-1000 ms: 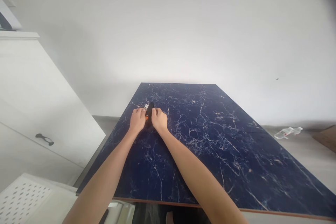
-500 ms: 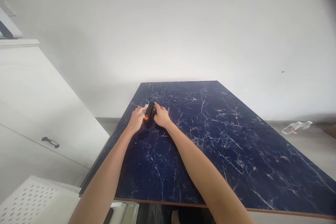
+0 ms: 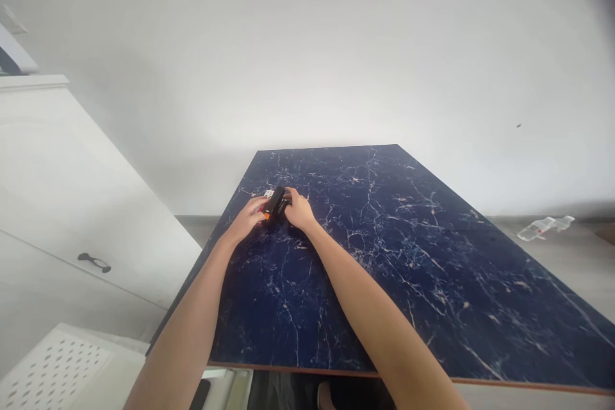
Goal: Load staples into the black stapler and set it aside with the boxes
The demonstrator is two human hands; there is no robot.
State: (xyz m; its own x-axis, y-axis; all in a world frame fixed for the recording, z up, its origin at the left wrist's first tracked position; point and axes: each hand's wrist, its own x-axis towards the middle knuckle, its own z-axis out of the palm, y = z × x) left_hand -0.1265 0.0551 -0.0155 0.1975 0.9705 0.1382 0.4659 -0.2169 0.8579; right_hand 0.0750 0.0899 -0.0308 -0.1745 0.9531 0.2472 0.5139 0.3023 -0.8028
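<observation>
A small black, stapler-like object (image 3: 275, 202) with an orange near end lies on the left part of a dark blue marbled tabletop (image 3: 365, 269). Along its left side shows a small white and red piece (image 3: 268, 193), partly hidden by fingers. My left hand (image 3: 246, 220) grips the object from the left, thumb by the orange end and fingers over the red and white part. From the other side, my right hand (image 3: 299, 210) holds it with curled fingers and thumb. Fine details between the fingers are too small to make out.
A white cabinet (image 3: 62, 192) with a dark handle stands at the left. A white perforated panel (image 3: 52, 365) is at the lower left. The wall (image 3: 327, 51) rises behind the table. Clear plastic bottles (image 3: 542, 228) lie on the floor beyond the right edge.
The black object has shifted slightly right and tilted more. My left hand has drawn back a little to the left, and more of the white and red piece shows.
</observation>
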